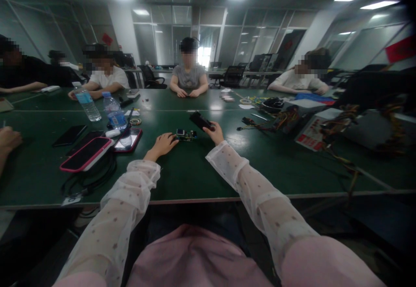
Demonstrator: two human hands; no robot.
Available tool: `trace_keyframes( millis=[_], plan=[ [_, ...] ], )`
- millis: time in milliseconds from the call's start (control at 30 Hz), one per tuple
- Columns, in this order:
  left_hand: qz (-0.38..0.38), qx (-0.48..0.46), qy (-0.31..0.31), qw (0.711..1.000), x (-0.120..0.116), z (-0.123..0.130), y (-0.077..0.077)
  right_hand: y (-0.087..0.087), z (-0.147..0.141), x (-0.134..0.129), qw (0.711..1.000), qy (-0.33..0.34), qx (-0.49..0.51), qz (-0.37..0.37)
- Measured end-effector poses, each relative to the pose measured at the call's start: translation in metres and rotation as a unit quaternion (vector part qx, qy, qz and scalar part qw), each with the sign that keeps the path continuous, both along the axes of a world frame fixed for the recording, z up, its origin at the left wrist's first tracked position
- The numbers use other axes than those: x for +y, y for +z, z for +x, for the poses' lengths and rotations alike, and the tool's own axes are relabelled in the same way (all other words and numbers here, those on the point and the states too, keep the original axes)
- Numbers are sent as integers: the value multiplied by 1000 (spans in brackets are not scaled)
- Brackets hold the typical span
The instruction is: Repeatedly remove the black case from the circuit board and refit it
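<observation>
My left hand point(163, 144) rests on the green table, its thumb and index finger closed at the left end of a small circuit board point(186, 135). A little dark screen with a pale frame sits on top of that board, and a dark part is at its right end. Just to the right, my right hand point(215, 133) grips a flat black rectangular piece point(199, 121), tilted and raised above the table. What kind of piece it is cannot be made out. Its near end is partly hidden by my fingers.
Left of me lie a pink-rimmed phone point(86, 154), a black phone point(69, 135), cables and two water bottles, one of them here point(114, 111). Metal boxes point(313, 128) with bundled wires stand on the right. Several people sit around the table point(195, 183).
</observation>
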State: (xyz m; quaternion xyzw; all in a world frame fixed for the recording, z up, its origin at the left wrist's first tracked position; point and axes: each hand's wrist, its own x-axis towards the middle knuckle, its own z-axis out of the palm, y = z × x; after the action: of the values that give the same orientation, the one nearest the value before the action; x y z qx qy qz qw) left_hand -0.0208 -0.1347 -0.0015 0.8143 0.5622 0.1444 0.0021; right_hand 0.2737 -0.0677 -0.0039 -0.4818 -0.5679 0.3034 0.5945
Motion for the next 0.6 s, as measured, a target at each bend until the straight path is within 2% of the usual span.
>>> trace_keyframes(
  millis=[133,233,400,600],
  plan=[
    [-3,3,2,1000,-2,1,2,-7,5,5,998,-58,-5,-15],
    [0,7,3,1000,-3,1,3,-6,2,3,998,-53,2,-22],
    [3,7,3,1000,-2,1,2,7,-11,-8,999,40,2,15],
    [8,1,13,1000,-1,2,0,14,-28,-27,984,147,-87,56]
  ],
)
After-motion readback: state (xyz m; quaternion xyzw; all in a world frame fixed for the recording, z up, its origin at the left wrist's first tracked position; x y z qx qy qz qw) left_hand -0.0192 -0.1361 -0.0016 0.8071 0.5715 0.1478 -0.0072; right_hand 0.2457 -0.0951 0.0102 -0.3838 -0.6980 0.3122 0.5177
